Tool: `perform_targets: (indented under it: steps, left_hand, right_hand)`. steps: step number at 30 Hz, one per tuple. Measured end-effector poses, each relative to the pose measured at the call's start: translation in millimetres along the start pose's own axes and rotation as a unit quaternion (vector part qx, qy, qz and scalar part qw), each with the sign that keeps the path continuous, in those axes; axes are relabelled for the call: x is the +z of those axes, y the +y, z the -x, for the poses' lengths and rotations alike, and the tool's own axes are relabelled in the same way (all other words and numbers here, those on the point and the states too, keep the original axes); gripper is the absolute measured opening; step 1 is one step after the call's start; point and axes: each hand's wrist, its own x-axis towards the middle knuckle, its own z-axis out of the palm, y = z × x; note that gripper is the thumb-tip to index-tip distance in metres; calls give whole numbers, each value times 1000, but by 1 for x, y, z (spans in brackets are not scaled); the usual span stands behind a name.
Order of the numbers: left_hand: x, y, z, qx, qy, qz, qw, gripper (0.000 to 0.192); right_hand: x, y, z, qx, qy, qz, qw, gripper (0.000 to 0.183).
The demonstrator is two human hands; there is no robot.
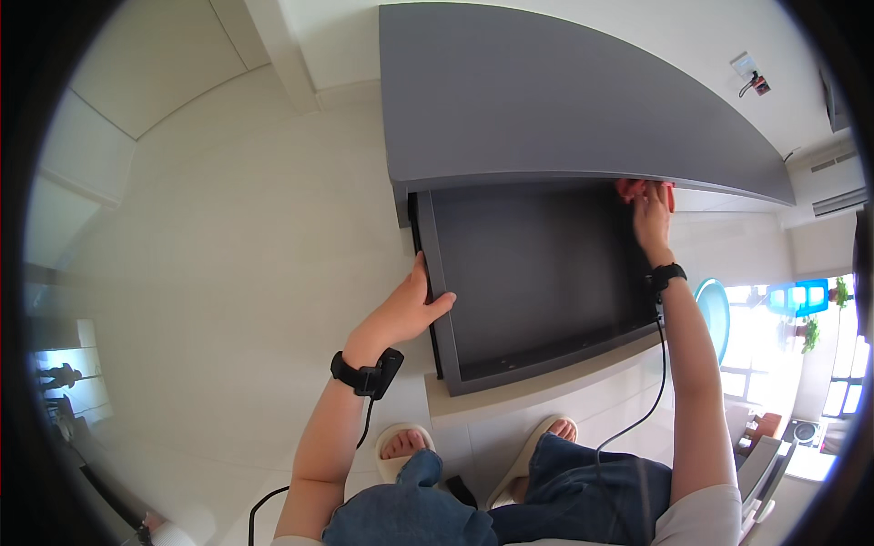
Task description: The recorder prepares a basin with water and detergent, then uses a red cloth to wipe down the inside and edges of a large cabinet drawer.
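Note:
A grey drawer (526, 273) is pulled out from under a long grey cabinet top (519, 95). My left hand (403, 307) grips the drawer's left side wall, thumb over its upper edge and fingers along the outside. At the drawer's far right corner, my right hand (654, 218) presses a red cloth (631, 190) against the side wall. Part of the cloth is hidden behind my fingers and beneath the cabinet's edge. The drawer's bottom shows as a bare dark panel, with a lighter front panel (546, 379) nearest me.
Cables (662, 382) trail from the black devices strapped on both wrists. Past my right forearm stands a light-blue round basin (712, 317). A wall socket (745, 67) holds a plug at the back right. My slippered feet (406, 443) are close to the drawer front.

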Motion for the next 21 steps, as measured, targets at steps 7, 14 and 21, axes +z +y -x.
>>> perform_targets:
  steps: [7,14,21]
  left_hand:
    - [1,-14,0,12,12,-54,998,74]
    - [3,-14,-5,24,2,-35,999,73]
    - [4,-8,0,-14,5,1,1000,74]
  right_hand:
    - [7,-87,3,56,27,-51,997,41]
    - [-10,-191,22,-156,-60,-267,949,42]
    - [-10,-146,-4,-124,-107,-259,952,23]
